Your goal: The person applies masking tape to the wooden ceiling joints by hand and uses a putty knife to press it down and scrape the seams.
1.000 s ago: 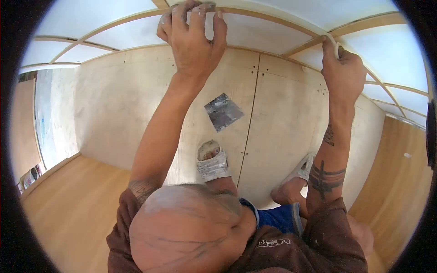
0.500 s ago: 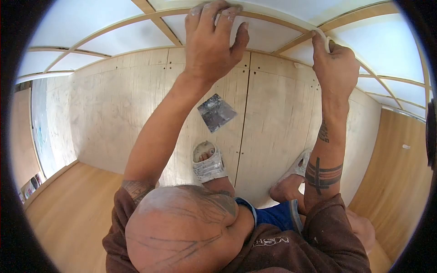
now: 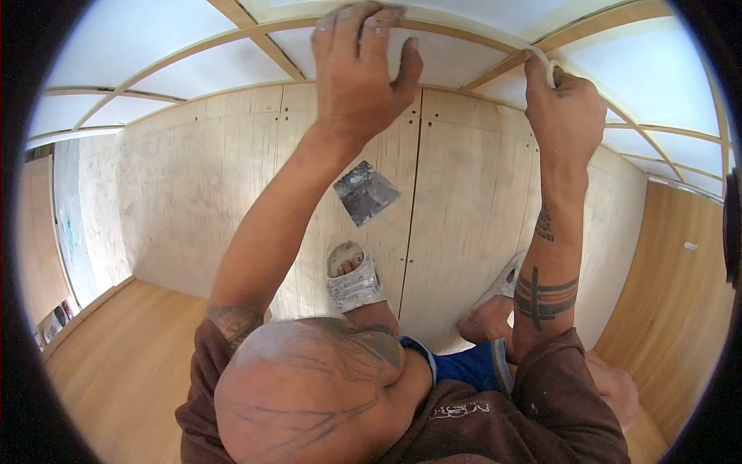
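My left hand (image 3: pixel 355 77) rests with its fingers bent over a thin wooden strip (image 3: pixel 456 33) of a lattice with white panels (image 3: pixel 645 77). Its thumb is spread away and its fingertips are smeared with whitish residue. Where strips cross on the right, my right hand (image 3: pixel 568 112) is closed in a pinch on a narrow cream-white strip of tape (image 3: pixel 550 71). That tape curves from the lattice into the fingers. A square of dark, paint-spotted sheet (image 3: pixel 367 193) lies on the plywood floor below my left hand.
Plywood boards (image 3: pixel 479 178) with a dark seam form the floor, and my sandalled feet stand on them. Smooth wooden panels stand at the lower left (image 3: pixel 139 348) and the right (image 3: pixel 657 271). Some clutter (image 3: pixel 52 321) shows at the far left edge.
Both hands have shifted very slightly left, and the right hand keeps its pinch on the tape. The left hand stays on the wooden strip.
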### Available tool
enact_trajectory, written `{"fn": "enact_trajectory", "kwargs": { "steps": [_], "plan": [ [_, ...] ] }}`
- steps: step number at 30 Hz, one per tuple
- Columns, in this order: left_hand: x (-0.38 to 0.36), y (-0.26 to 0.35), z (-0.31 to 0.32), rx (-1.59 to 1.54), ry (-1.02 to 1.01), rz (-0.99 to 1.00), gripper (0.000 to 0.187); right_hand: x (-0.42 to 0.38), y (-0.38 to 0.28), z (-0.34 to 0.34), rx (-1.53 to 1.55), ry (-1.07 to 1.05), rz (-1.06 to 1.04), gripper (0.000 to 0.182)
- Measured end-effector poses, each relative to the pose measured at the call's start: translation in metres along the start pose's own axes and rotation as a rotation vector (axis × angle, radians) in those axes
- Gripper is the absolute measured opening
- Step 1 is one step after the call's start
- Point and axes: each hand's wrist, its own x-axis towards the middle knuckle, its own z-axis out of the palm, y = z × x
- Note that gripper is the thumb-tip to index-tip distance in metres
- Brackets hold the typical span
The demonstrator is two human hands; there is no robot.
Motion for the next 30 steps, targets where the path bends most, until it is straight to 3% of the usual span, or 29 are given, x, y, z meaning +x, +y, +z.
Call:
{"fn": "enact_trajectory", "kwargs": {
  "steps": [16, 30],
  "plan": [
    [-0.008, -0.018, -0.008, 0.025, 0.052, -0.052, 0.039, -0.016, 0.000, -0.025, 0.035, -0.043, 0.045, 0.067],
    [-0.006, -0.023, -0.011, -0.002, 0.024, -0.040, 0.037, -0.028, 0.003, -0.029, 0.029, -0.087, 0.041, 0.064]
  ]
}}
